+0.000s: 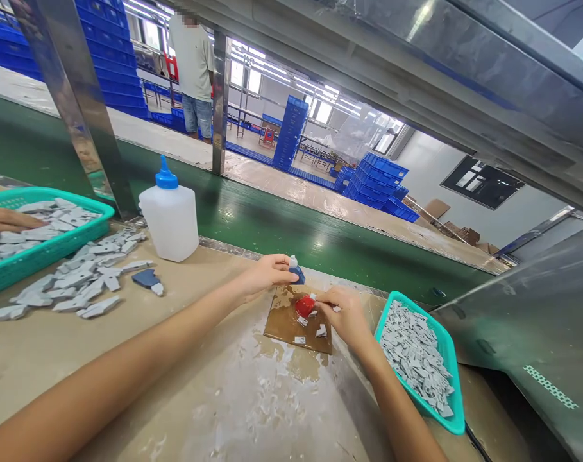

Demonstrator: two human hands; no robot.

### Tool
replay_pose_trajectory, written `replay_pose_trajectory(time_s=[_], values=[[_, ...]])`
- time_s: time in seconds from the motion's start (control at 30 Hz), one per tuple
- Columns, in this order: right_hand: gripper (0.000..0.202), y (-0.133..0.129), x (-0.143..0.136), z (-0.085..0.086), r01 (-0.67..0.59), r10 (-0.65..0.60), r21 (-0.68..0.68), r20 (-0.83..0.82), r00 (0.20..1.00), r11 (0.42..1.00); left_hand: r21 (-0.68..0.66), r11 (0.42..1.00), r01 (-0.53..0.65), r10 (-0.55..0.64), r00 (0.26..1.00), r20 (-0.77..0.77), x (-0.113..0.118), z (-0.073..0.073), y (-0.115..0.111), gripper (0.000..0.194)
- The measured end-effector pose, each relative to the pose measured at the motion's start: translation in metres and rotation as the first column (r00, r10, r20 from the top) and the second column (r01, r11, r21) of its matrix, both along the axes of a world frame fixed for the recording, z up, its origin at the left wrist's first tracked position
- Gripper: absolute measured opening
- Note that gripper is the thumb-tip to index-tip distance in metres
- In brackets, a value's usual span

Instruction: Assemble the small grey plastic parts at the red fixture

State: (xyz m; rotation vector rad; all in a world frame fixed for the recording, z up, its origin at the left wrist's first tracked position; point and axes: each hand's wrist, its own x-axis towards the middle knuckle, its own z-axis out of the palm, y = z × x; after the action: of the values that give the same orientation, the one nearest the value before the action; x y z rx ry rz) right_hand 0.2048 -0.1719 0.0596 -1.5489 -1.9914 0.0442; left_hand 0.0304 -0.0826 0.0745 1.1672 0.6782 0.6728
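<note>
My left hand [274,276] is closed on a small blue plastic part [298,274] with a light grey tip, held above the back edge of a wet brown board [281,321]. My right hand [345,311] is over the board's right side, its fingers pinched at a small light grey piece [313,296]. Just beneath those fingertips sits a red object [304,306], whose kind I cannot make out. Around it on the board lie several small grey pieces [321,330]. Beside my right forearm stands a turquoise basket [457,385] filled with similar small grey pieces.
A white squeeze bottle [170,221] with blue nozzle stands left, by loose grey parts [82,276] and another blue part [147,280]. A co-worker's hand [12,219] rests in a second turquoise basket [55,256]. Behind runs a green conveyor belt [253,218]; metal posts [219,102] rise there.
</note>
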Motion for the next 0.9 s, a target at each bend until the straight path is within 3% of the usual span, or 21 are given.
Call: replay_pose_trajectory(time_s=[0.13, 0.23, 0.33, 0.53, 0.9], values=[[0.011, -0.002, -0.004, 0.005, 0.080, -0.078, 0.005, -0.175, 0.981, 0.997, -0.012, 1.000, 0.009, -0.009, 0.999, -0.034, 0.005, -0.004, -0.005, 0.034], [0.007, -0.003, -0.008, 0.005, 0.142, -0.129, -0.008, -0.461, 0.878, 0.990, 0.001, 0.999, 0.041, -0.041, 0.999, -0.029, 0.007, -0.007, -0.008, 0.031], [0.011, -0.002, -0.010, 0.004, 0.088, -0.104, -0.056, -0.625, 0.773, 0.995, 0.001, 0.995, 0.095, -0.095, 0.995, -0.035, 0.009, -0.008, -0.011, 0.028], [0.010, -0.001, -0.011, 0.001, 0.053, -0.088, -0.074, -0.633, 0.769, 0.996, -0.063, 0.992, 0.112, -0.113, 0.993, -0.026, 0.011, -0.010, -0.015, 0.027], [0.011, -0.003, -0.009, 0.002, -0.003, 0.019, 0.035, -0.472, 0.881, 0.999, -0.155, 0.983, 0.094, -0.094, 0.996, 0.009, 0.012, -0.004, -0.021, 0.027]])
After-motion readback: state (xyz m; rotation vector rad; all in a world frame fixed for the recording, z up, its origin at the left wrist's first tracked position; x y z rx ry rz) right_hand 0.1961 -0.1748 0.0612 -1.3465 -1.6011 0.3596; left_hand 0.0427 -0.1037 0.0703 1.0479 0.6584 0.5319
